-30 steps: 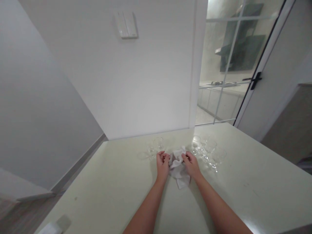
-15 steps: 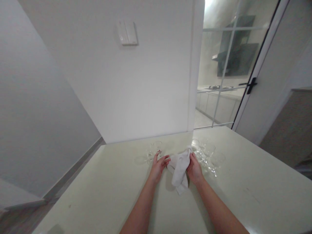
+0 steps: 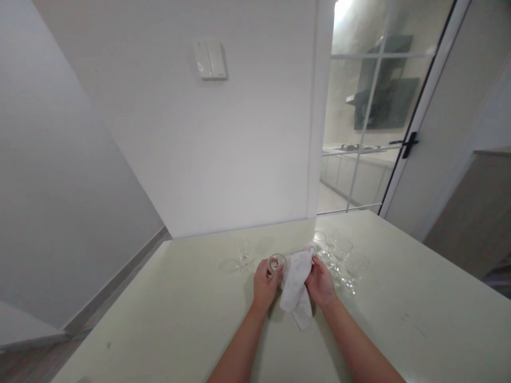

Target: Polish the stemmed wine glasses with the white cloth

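Note:
My left hand (image 3: 266, 284) has its fingers wrapped round a clear stemmed glass (image 3: 277, 261), whose round rim faces up toward me. The lower part of this glass is hidden by the hand and cloth. My right hand (image 3: 320, 281) grips a white cloth (image 3: 296, 282) by its upper right side; the cloth hangs bunched between the two hands, its lower end near the table. Left of my left hand, another small stemmed glass (image 3: 244, 252) stands on the table. Close beyond my right hand stand several clear glasses (image 3: 342, 250) in a cluster, their outlines faint.
The pale glossy table (image 3: 179, 308) meets a white wall (image 3: 255, 159) with a light switch (image 3: 210, 60). At the right is a glass-paned door (image 3: 375, 106) with a black handle (image 3: 409, 144); a stove and range hood show through it.
My left hand has closed on one of the two left glasses and brought it right and nearer, beside the cloth. My right hand still holds the cloth.

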